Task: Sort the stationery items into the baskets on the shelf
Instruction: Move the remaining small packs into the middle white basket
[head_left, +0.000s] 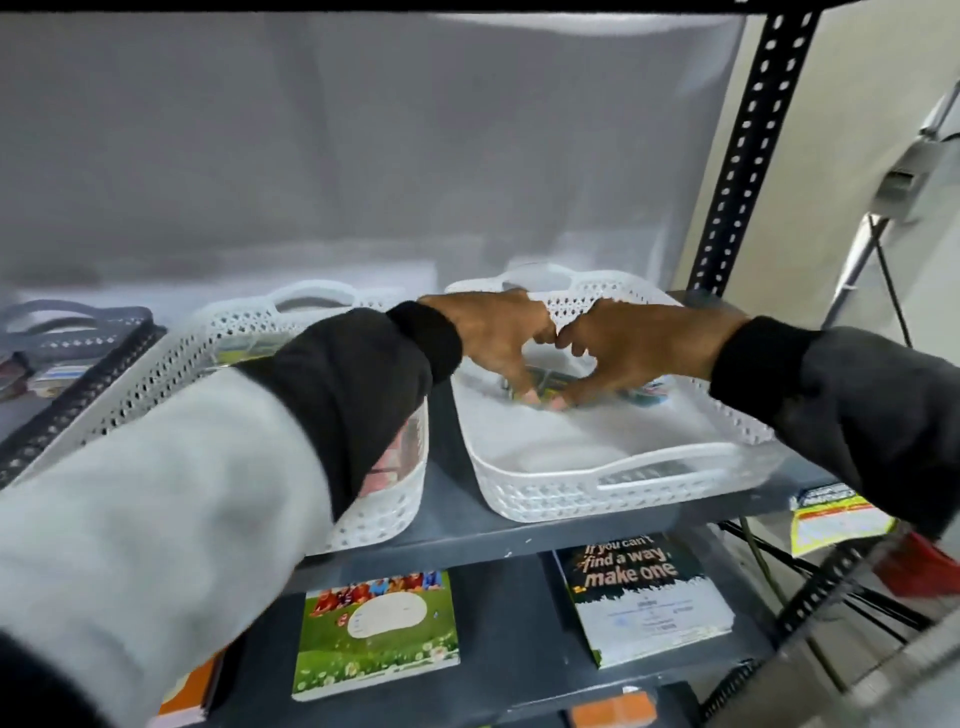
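Note:
Both my hands reach into the right white basket (613, 488) on the grey shelf. My left hand (498, 332) and my right hand (639, 348) meet at the thumbs, fingers curled down onto small colourful stationery packs (545, 376) lying on the basket's floor. The fingertips press on the packs; the packs are blurred and partly hidden by the fingers. A second white basket (218, 332) stands to the left, with something flat inside, mostly covered by my left sleeve. A dark grey basket (78, 317) sits at the far left.
On the shelf below lie a green notebook (376, 631) and a black one with a slogan (641, 592). A yellow pack (836, 519) sits at the shelf's right edge. The black perforated upright (743, 150) stands at the right, a tripod beyond it.

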